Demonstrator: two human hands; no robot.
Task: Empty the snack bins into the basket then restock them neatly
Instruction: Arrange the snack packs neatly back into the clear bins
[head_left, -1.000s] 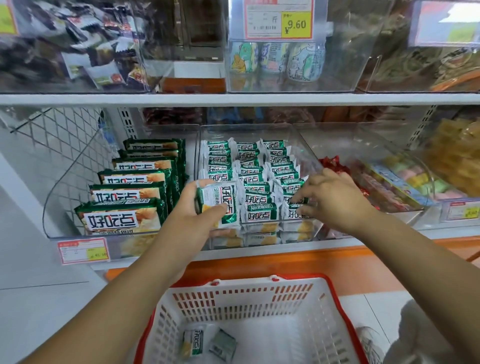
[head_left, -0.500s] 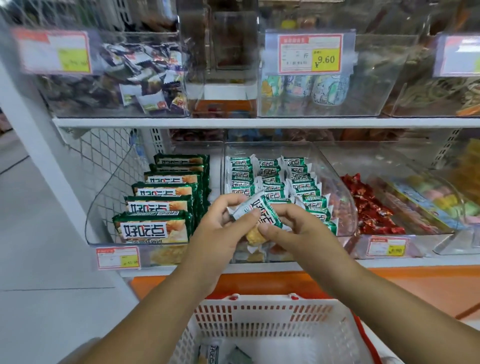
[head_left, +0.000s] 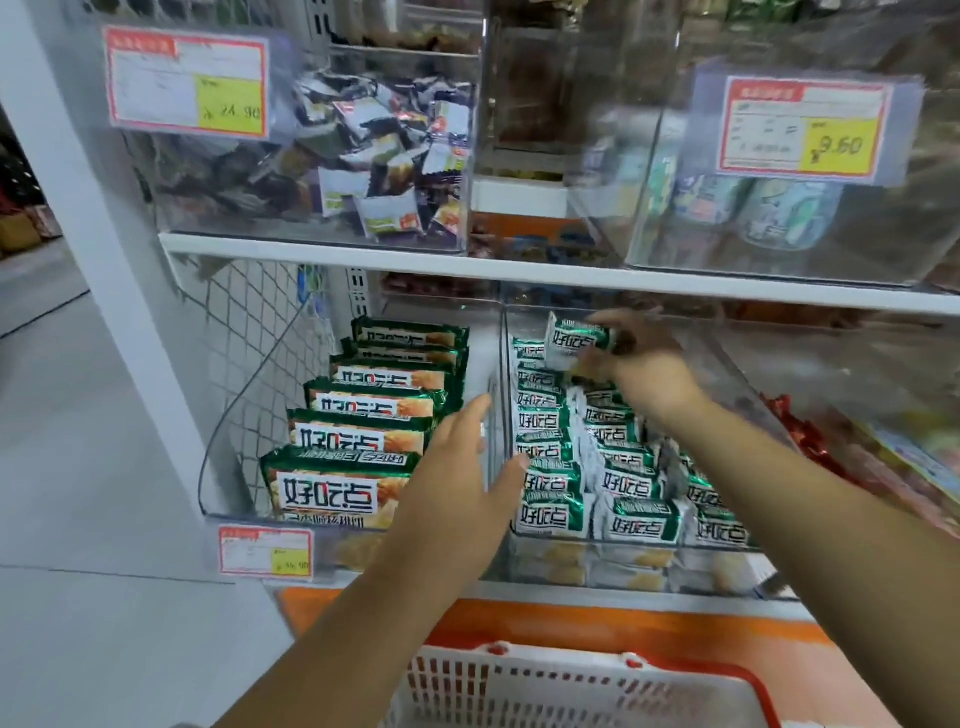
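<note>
A clear snack bin (head_left: 597, 558) on the lower shelf holds rows of small green-and-white snack packets (head_left: 550, 483). My right hand (head_left: 641, 358) reaches to the back of this bin and grips one small packet (head_left: 574, 340) above the rear row. My left hand (head_left: 465, 467) is open with its fingers spread, at the clear divider between this bin and the left bin (head_left: 249, 519) of larger green packets (head_left: 332, 491). The white basket (head_left: 545, 686) with red trim sits below, only its rim in view.
The upper shelf (head_left: 519, 270) carries clear bins of mixed wrapped snacks (head_left: 374, 166) and cans (head_left: 779, 213) with price tags. A bin with red candies (head_left: 810, 441) stands at the right. White floor (head_left: 78, 467) spreads at the left.
The packet held between both hands has gone to the right hand alone, which carried it to the back of the bin. The left hand let go and opened. The view shifted up.
</note>
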